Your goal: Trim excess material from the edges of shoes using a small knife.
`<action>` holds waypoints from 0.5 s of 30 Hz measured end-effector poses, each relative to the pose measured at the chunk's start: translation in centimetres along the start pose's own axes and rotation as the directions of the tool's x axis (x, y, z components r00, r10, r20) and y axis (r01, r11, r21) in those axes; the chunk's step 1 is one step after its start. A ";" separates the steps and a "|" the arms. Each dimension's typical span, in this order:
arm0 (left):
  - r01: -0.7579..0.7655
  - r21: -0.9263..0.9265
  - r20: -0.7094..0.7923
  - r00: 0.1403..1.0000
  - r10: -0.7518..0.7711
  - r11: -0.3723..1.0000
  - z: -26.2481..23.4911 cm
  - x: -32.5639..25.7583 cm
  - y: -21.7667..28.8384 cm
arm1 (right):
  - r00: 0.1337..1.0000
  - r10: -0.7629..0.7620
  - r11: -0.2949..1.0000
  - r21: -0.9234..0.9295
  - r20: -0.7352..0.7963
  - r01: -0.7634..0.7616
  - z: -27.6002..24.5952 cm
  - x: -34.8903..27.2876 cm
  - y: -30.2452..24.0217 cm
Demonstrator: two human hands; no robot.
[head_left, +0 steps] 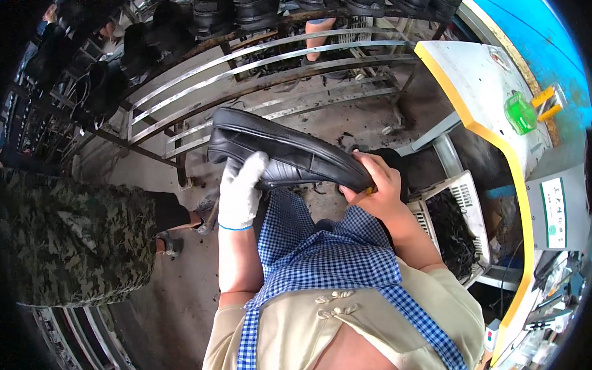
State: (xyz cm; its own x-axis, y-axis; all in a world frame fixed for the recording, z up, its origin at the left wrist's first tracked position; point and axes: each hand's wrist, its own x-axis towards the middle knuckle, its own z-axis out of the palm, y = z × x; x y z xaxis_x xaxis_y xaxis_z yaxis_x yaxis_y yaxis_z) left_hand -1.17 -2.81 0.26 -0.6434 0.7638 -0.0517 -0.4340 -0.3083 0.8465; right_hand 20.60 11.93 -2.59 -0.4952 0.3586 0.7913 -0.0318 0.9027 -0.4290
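Observation:
A black leather shoe (288, 149) is held in front of me above my lap, tilted, its heel to the left and its toe to the right. My left hand (242, 190), in a white knitted glove with a blue cuff edge, is closed on the heel end, thumb on the shoe's side. The bare fingers of my right hand (379, 185) close around the toe. A small yellow object (369, 190) shows under those fingers; its kind cannot be made out. Below the shoe lies my blue checked apron (331, 249).
Metal racks (272, 52) carrying several black shoes (257, 9) stand ahead. At right are a white bench with a yellow edge (520, 170), a green container (520, 113) and a crate (476, 205) of black scraps. A person in camouflage (82, 235) is at left.

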 end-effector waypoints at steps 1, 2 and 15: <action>0.000 0.050 0.022 1.000 -0.001 0.999 0.0 -0.5 0.0 | 1.000 -0.011 1.000 -0.013 0.001 0.011 -0.4 0.1 -0.1; -0.035 0.141 0.130 0.991 0.017 0.989 -1.4 -0.8 -0.6 | 0.999 0.012 0.999 -0.041 0.032 -0.011 -0.9 0.0 -0.4; 0.365 -0.400 0.291 0.921 -0.261 0.841 1.7 -0.5 -3.3 | 0.797 0.491 0.725 0.341 0.353 -0.598 -0.2 -4.0 0.6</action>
State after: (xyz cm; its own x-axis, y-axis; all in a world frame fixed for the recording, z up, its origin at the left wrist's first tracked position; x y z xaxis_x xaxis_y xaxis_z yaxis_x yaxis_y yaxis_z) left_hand 1.66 -1.25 -1.56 -0.2956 0.9484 -0.1144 -0.8519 -0.2076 0.4807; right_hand 22.71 11.10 -5.97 -0.7165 0.6448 0.2661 -0.0232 0.3593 -0.9329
